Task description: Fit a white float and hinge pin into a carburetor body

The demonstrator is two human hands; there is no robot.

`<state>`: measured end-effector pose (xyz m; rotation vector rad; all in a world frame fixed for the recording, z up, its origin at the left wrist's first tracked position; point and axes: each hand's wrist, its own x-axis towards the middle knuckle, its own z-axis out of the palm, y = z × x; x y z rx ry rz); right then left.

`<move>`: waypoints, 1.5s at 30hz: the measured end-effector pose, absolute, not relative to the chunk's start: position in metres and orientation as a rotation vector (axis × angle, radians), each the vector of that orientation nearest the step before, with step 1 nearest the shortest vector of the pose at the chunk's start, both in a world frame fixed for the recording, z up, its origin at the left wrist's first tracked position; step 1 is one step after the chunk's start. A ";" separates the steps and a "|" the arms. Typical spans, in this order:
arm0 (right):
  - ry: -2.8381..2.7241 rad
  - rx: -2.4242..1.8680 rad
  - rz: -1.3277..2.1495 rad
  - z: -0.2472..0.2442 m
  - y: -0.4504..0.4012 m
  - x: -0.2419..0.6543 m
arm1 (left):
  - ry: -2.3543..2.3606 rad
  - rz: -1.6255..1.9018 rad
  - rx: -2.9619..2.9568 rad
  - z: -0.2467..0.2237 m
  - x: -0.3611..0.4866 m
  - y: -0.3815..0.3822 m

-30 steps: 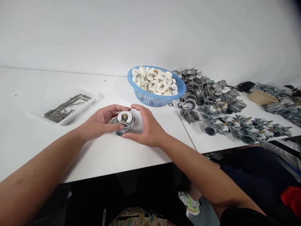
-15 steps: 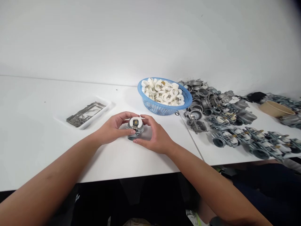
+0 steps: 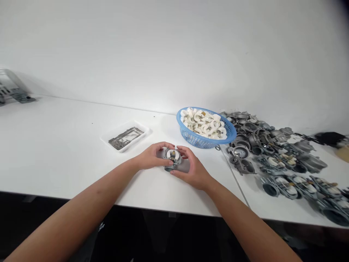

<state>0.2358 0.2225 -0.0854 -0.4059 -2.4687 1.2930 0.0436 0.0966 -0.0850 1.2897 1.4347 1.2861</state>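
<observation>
A grey metal carburetor body (image 3: 168, 169) rests on the white table in front of me, with a white horseshoe-shaped float (image 3: 176, 155) on its upper side and a brass-coloured piece in the float's gap. My left hand (image 3: 154, 156) grips it from the left, thumb along the near side and fingers curled behind. From the right, my right hand (image 3: 192, 168) curves around it, its thumb at the lower near edge and its fingertips at the back. Fingers hide part of the carburetor's sides.
Behind the hands stands a blue plastic basket (image 3: 191, 137) heaped with white floats. A white tray (image 3: 147, 133) of thin metal pins lies to the left. Many carburetor bodies (image 3: 253, 140) cover the right side, near a seam. More metal parts (image 3: 20, 95) sit far left.
The head view has swung left, so the basket, tray and hands appear farther right and lower. Both hands stay around the carburetor body; its float now looks more tipped toward the back.
</observation>
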 end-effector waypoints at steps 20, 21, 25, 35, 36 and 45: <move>-2.601 -0.282 0.806 -0.095 0.229 0.234 | 1.539 1.327 1.495 -0.095 0.039 0.100; -2.608 -0.280 0.800 -0.095 0.229 0.234 | 1.534 1.314 1.510 -0.094 0.039 0.099; -2.612 -0.277 0.812 -0.096 0.230 0.233 | 1.531 1.300 1.577 -0.092 0.039 0.097; -2.560 -0.230 1.035 -0.103 0.233 0.227 | 1.664 1.218 1.599 -0.088 0.044 0.095; -2.544 -0.221 1.029 -0.104 0.233 0.227 | 1.665 1.208 1.585 -0.086 0.044 0.095; -2.500 -0.218 0.964 -0.104 0.234 0.228 | 1.698 1.381 1.447 -0.094 0.036 0.098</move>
